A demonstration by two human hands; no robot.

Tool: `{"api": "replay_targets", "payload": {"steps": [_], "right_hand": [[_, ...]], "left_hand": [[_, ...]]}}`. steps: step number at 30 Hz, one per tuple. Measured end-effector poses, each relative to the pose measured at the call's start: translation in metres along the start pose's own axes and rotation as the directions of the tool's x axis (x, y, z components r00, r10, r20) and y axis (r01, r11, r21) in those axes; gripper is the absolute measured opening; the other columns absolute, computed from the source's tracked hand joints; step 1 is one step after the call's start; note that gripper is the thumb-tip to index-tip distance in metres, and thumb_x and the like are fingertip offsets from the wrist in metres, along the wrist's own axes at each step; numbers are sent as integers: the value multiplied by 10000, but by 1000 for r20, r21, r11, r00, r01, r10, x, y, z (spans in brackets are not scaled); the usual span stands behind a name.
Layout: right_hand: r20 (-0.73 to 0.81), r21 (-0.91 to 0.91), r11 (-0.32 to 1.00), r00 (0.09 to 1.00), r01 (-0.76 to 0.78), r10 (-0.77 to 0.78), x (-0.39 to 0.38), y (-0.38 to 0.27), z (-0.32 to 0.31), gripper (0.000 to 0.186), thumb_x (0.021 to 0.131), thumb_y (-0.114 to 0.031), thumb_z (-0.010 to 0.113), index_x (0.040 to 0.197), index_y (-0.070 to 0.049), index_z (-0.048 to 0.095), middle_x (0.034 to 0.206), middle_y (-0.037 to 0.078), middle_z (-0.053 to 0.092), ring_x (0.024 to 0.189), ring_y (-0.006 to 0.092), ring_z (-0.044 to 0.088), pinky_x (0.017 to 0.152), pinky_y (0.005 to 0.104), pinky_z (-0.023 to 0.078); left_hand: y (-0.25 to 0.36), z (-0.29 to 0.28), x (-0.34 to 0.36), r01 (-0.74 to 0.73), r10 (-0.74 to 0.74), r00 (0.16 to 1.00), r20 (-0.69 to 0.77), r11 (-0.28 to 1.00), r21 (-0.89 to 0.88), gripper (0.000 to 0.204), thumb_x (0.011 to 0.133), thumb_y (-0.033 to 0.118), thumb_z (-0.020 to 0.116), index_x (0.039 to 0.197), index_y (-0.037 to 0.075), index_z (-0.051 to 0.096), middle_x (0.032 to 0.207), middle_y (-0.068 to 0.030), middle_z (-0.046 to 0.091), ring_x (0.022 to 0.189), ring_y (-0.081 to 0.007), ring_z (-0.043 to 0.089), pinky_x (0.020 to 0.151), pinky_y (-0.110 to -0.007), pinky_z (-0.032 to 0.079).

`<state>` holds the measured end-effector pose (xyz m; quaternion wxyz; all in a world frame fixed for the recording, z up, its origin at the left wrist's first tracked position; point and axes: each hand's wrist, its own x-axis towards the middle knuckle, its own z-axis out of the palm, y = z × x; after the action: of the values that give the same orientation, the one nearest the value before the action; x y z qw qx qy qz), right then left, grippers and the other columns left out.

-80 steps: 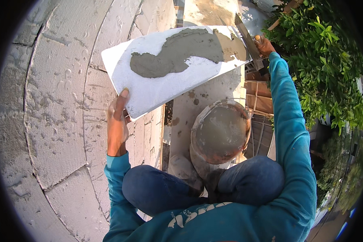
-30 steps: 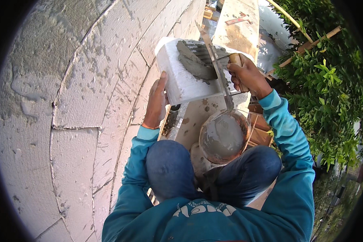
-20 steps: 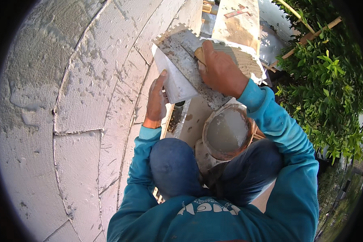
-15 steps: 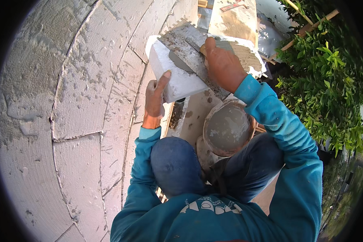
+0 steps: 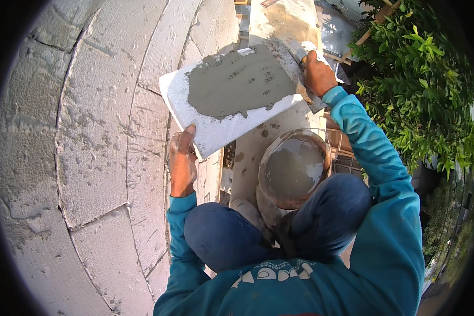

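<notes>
My left hand (image 5: 183, 160) grips the near left corner of a white lightweight block (image 5: 216, 134), thumb on top and the other fingers partly hidden. A broad patch of wet grey mortar (image 5: 237, 81) covers much of the block's upper face, with white showing along its edges. At the block's right end, my right hand (image 5: 319, 75) is wrapped around the handle of a flat metal trowel (image 5: 315, 101). The trowel's plate is partly hidden behind the hand and the block. Close to my knees stands a round bucket (image 5: 262, 167) holding grey mortar (image 5: 295, 171).
A wall of large pale blocks (image 5: 97, 147) with visible joints rises along my left. Beneath the block and bucket runs a stained plank (image 5: 247, 158). Leafy green bushes (image 5: 421, 89) crowd the right side. A red-and-grey tool (image 5: 268, 2) lies partly in view at the far end.
The trowel has moved right across the block to its right end, and mortar now covers much of the face. The block and my left hand sit farther left in view.
</notes>
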<state>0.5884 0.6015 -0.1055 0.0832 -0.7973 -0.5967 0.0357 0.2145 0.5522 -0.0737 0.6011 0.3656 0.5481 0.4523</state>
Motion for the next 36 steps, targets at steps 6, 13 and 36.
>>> {"api": "replay_targets", "payload": {"steps": [6,13,36], "right_hand": [[92,22,997,993,-72,69,39,65,23,272,872,-132,513,1078,7,402,964,331,636,915,475,634,799,531,496],[64,64,995,995,-74,70,90,144,67,381,854,-214,592,1125,0,432,971,332,629,951,483,613,841,528,490],[-93,260,945,969,-200,231,63,248,83,304,845,-179,624,1085,-59,480,751,166,623,603,319,622,493,414,465]], "left_hand": [[-1,-16,3,111,-112,991,67,993,31,684,856,368,659,1342,-57,434,1323,-154,501,1238,-227,475,1077,-343,333],[-1,-14,-1,104,-104,994,43,994,-17,730,851,392,659,1348,-88,423,1411,-167,402,1344,-241,344,1127,-352,236],[-15,-28,15,129,-125,990,67,990,-58,682,835,380,672,1345,-16,455,1345,-118,490,1253,-229,464,1067,-374,340]]}}
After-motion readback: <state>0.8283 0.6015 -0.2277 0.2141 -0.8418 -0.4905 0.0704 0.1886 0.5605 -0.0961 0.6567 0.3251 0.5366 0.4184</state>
